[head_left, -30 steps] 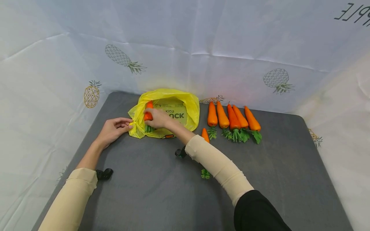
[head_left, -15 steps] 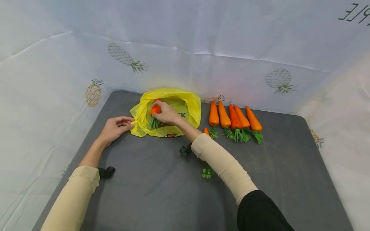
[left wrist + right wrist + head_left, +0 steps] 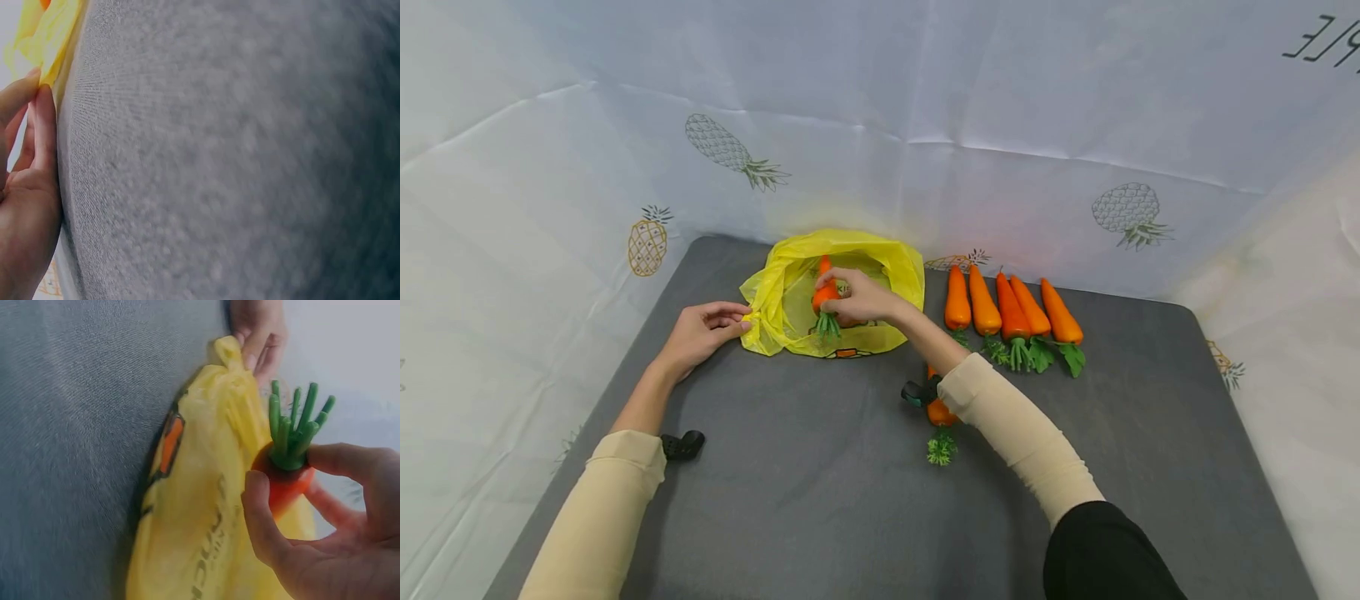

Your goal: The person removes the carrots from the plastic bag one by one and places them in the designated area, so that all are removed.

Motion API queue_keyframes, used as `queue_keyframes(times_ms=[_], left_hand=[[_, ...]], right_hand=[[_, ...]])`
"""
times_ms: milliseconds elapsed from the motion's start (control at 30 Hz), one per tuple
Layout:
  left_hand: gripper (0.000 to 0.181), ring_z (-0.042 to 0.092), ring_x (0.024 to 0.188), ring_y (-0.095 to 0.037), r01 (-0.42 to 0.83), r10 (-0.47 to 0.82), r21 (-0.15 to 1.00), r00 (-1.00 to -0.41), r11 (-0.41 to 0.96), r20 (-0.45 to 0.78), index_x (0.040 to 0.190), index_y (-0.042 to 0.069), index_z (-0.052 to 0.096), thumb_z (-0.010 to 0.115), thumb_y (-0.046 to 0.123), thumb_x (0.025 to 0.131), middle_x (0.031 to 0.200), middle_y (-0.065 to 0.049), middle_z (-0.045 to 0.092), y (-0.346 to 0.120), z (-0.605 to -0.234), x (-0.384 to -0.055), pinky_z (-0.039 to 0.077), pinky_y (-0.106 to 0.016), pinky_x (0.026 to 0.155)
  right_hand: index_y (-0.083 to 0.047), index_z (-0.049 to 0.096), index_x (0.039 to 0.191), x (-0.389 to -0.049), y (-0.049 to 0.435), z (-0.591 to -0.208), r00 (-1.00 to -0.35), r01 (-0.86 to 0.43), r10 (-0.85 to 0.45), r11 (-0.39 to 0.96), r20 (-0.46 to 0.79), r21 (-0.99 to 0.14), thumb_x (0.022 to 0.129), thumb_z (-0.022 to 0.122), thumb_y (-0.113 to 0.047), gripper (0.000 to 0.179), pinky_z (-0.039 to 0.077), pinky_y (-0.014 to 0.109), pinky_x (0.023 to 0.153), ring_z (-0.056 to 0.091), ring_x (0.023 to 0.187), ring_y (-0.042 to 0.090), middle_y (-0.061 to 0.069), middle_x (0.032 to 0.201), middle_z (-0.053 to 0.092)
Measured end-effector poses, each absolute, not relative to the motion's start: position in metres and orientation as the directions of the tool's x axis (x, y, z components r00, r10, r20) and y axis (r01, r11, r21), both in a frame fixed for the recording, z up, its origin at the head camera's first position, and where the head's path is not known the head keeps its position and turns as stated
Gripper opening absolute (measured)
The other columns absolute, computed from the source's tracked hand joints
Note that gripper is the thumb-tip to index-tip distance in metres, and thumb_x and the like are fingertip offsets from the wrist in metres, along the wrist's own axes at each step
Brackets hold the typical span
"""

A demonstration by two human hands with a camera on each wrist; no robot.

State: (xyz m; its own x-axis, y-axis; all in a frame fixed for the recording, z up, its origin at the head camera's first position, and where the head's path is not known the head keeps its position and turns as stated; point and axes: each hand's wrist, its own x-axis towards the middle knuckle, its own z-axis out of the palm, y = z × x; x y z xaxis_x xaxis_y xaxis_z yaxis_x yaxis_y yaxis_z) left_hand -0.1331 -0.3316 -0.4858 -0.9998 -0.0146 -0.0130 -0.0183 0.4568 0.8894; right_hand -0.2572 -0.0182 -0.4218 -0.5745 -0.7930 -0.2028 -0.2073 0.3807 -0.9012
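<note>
My left hand [image 3: 698,337] pinches the left edge of a yellow plastic bag [image 3: 760,292]; in the left wrist view its thumb and fingertips meet on the yellow film [image 3: 53,44]. The bag lies with its wide mouth facing up. Over that mouth my right hand [image 3: 868,298] grips an orange-red carrot [image 3: 825,293] by its thick end, tip pointing away and green stems toward me. In the right wrist view the thumb and fingers close round the carrot [image 3: 284,487] just below its stubby stems. The hand hides part of the bag's inside.
Several carrots [image 3: 983,304] with green tops lie in a row to the bag's right. Another carrot [image 3: 942,414] lies nearer, partly under the right forearm. All rest on a grey table [image 3: 790,492] backed by a white pineapple-print cloth [image 3: 880,108].
My right hand has moved rightward with the carrot, from the bag's left side toward its middle. The left hand keeps its pinch on the bag edge. More of the near carrot now shows.
</note>
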Motion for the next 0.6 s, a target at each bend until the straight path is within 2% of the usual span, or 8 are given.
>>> queue_keyframes(times_ms=[133,267,333,400,467,600], left_hand=[[0.036,0.068,0.086,0.004,-0.025,-0.022,0.887,-1.000,0.461,-0.017,0.131,0.001,0.075,0.078,0.023,0.103,0.101,0.013,0.074,-0.332,-0.486,-0.134,0.055,-0.012,0.077],[0.036,0.068,0.086,0.005,-0.029,-0.030,0.889,-0.999,0.457,-0.017,0.131,0.001,0.075,0.078,0.025,0.103,0.101,0.011,0.075,-0.331,-0.486,-0.134,0.055,-0.012,0.077],[0.037,0.068,0.086,0.005,-0.029,-0.032,0.891,-0.999,0.454,-0.016,0.131,0.001,0.075,0.077,0.025,0.104,0.101,0.011,0.075,-0.331,-0.486,-0.134,0.055,-0.012,0.076],[0.037,0.068,0.086,0.005,-0.028,-0.034,0.891,-0.999,0.453,-0.014,0.131,0.001,0.075,0.077,0.025,0.104,0.100,0.012,0.075,-0.331,-0.486,-0.134,0.055,-0.012,0.076],[0.037,0.068,0.086,0.005,-0.030,-0.036,0.890,-0.999,0.454,-0.015,0.132,0.001,0.075,0.077,0.025,0.103,0.100,0.014,0.074,-0.331,-0.487,-0.134,0.055,-0.012,0.077],[0.038,0.068,0.087,0.004,-0.046,-0.053,0.888,-0.998,0.457,-0.025,0.131,0.002,0.075,0.078,0.027,0.103,0.099,0.017,0.073,-0.331,-0.487,-0.133,0.055,-0.012,0.077]], right_hand=[[0.001,0.053,0.149,-0.251,-0.005,-0.411,-0.504,-0.238,-0.839,0.364,-0.206,-0.901,0.110,0.058,-0.010,0.041,0.053,0.049,0.080,0.059,0.079,0.035,0.022,0.121,0.069],[0.000,0.055,0.148,-0.243,0.006,-0.402,-0.454,-0.307,-0.873,0.341,-0.179,-0.888,0.109,0.059,-0.010,0.040,0.062,0.057,0.093,0.071,0.092,0.029,0.022,0.132,0.068],[-0.002,0.056,0.146,-0.238,0.010,-0.398,-0.435,-0.343,-0.887,0.323,-0.155,-0.882,0.109,0.060,-0.009,0.038,0.063,0.058,0.095,0.075,0.099,0.029,0.022,0.136,0.067],[-0.003,0.057,0.145,-0.232,0.015,-0.394,-0.418,-0.381,-0.899,0.303,-0.129,-0.874,0.109,0.061,-0.008,0.036,0.065,0.057,0.094,0.076,0.105,0.031,0.021,0.138,0.066],[-0.004,0.058,0.143,-0.227,0.019,-0.391,-0.403,-0.414,-0.909,0.284,-0.105,-0.865,0.108,0.062,-0.007,0.035,0.065,0.051,0.095,0.076,0.109,0.032,0.020,0.140,0.064],[-0.005,0.059,0.141,-0.219,0.028,-0.386,-0.383,-0.448,-0.920,0.259,-0.078,-0.855,0.108,0.064,-0.007,0.034,0.063,0.036,0.091,0.074,0.106,0.028,0.017,0.138,0.066]])
